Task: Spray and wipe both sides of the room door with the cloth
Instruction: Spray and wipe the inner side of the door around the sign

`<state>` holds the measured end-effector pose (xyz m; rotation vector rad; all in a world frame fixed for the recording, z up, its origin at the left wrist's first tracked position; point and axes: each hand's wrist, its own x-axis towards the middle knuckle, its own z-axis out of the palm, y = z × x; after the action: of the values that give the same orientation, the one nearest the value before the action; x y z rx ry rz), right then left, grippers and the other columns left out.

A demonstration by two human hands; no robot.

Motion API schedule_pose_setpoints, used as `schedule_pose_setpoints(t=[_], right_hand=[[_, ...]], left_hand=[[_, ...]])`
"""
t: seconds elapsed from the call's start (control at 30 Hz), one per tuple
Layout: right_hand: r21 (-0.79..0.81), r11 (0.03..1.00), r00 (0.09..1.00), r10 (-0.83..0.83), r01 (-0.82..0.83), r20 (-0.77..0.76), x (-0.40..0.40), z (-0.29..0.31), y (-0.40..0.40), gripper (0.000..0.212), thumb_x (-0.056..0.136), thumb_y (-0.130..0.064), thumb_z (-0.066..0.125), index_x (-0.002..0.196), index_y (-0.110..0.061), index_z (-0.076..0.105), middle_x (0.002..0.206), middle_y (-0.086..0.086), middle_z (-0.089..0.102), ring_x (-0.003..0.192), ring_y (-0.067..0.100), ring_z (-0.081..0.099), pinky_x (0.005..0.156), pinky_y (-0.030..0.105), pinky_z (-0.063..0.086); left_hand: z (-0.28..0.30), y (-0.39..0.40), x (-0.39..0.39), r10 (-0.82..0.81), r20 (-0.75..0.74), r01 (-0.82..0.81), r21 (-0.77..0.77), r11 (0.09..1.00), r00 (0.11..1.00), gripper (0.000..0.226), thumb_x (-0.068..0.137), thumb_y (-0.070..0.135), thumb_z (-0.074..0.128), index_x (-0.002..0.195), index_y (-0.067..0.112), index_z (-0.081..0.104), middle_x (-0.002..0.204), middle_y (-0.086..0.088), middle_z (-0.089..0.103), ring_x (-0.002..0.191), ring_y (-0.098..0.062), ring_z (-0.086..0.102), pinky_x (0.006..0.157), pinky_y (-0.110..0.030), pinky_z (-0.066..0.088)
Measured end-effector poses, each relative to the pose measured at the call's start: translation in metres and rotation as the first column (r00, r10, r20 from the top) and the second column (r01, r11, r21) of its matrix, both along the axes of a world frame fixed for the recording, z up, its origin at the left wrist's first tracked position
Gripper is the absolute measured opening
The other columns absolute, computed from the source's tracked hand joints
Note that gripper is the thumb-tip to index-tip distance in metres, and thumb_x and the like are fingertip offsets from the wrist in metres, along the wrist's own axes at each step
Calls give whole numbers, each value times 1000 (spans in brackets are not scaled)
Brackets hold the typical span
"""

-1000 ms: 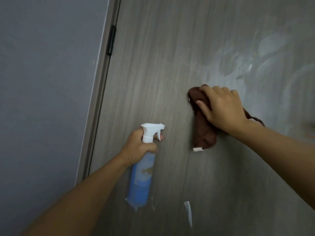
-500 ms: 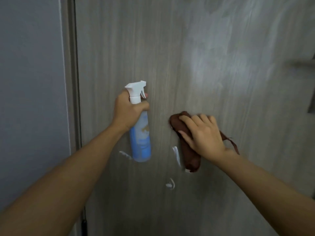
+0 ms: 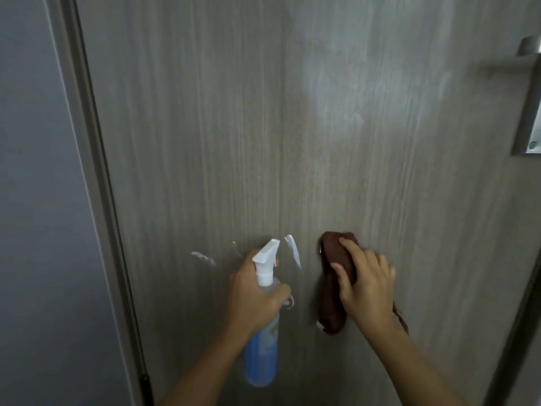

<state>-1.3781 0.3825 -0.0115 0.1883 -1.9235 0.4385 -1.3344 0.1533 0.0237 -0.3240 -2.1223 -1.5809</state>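
Fingers [image 3: 349, 249] of your right hand [image 3: 366, 284] press the cloth [image 3: 332, 306] flat on the door [image 3: 234, 127] at lower centre, ready to wipe; left hand [image 3: 251, 294] grips the spray bottle [image 3: 262, 356]

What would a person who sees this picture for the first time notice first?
Probably the two hands low on the grey wood-grain door: the left hand grips a blue spray bottle by its white trigger head, and the right hand presses a brown cloth against the panel beside it. Next come the white foam streaks above the bottle and the metal door handle at the right edge.
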Motion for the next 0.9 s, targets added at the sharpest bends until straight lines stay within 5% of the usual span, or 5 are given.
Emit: schedule_pose_setpoints(t=[0.2, 0.33, 0.47, 0.6, 0.9], right_hand=[[-61, 991, 990, 127, -123, 68, 5, -16, 6, 47, 95, -46, 60, 132, -19, 65, 110, -1, 69, 95, 26, 61, 80, 43, 44], [-240, 932, 962, 255, -270, -94, 15, -2, -4, 46, 89, -42, 70, 124, -12, 69, 118, -10, 64, 106, 18, 64, 95, 47, 51], [-160, 967, 980, 193, -199, -53, 9, 11, -8, 47, 87, -39, 74, 127, -14, 66, 116, -2, 69, 102, 25, 63, 94, 42, 43], [-58, 992, 993, 114, -113, 21, -2, 9, -4, 49, 89, -41, 70, 131, -17, 62, 107, 1, 67, 97, 27, 58, 86, 40, 40], [-118, 985, 992, 125, -122, 19, -8, 9, -10, 48, 85, -39, 69, 129, -21, 59, 119, -6, 66, 103, 23, 55, 89, 38, 34]], left_hand=[[-15, 5, -1, -25, 20, 25, 5, 1000, 999, 57, 59, 15, 76, 110, 40, 68, 86, -1, 74, 77, -27, 72, 74, -52, 62], [-20, 8, 0, -10, -6, 10, -19, 1000, 1000, 53, 64, 11, 76, 106, 42, 68, 86, 0, 73, 76, -26, 70, 74, -51, 61], [-24, 10, 5, 67, -16, -68, -24, 997, 998, 44, 62, 19, 74, 93, 48, 63, 92, 12, 74, 82, -10, 72, 79, -42, 62], [-29, 14, 2, 103, -15, -102, 29, 994, 995, 31, 62, 18, 75, 91, 26, 70, 84, 10, 73, 76, -11, 71, 73, -43, 61], [-27, 18, 2, 60, -90, -59, 23, 998, 994, 28, 62, 15, 75, 90, 21, 72, 83, 9, 73, 75, -10, 70, 67, -25, 58]])
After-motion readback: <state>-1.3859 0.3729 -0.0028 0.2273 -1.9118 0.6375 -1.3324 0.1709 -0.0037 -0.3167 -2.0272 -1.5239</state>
